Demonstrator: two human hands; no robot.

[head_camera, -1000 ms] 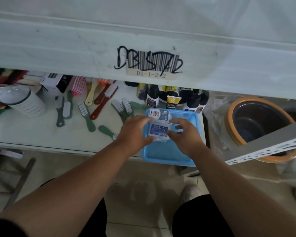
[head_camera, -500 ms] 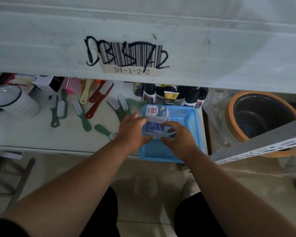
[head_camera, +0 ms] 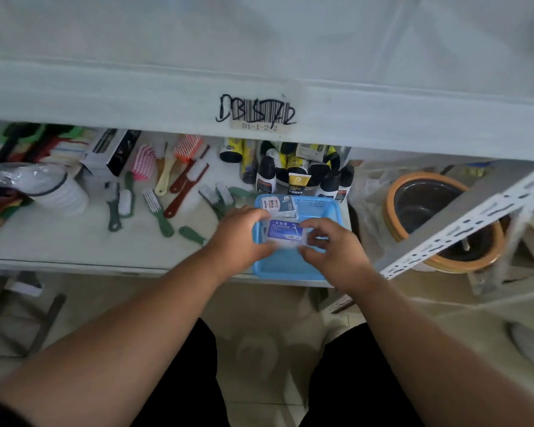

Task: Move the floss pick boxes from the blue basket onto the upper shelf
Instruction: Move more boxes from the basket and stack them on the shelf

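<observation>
Box (head_camera: 285, 234) now higher above basket (head_camera: 290, 266)

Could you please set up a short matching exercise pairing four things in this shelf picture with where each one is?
Things:
1. floss pick box with the blue label
2. second floss pick box
3. orange-rimmed pot
4. barcode label

Places:
A. on the front edge of the upper shelf
B. right of the blue basket
C. held between the left hand and right hand
D. lying in the far left corner of the basket

Pairs: 1-C, 2-D, 3-B, 4-A
</observation>
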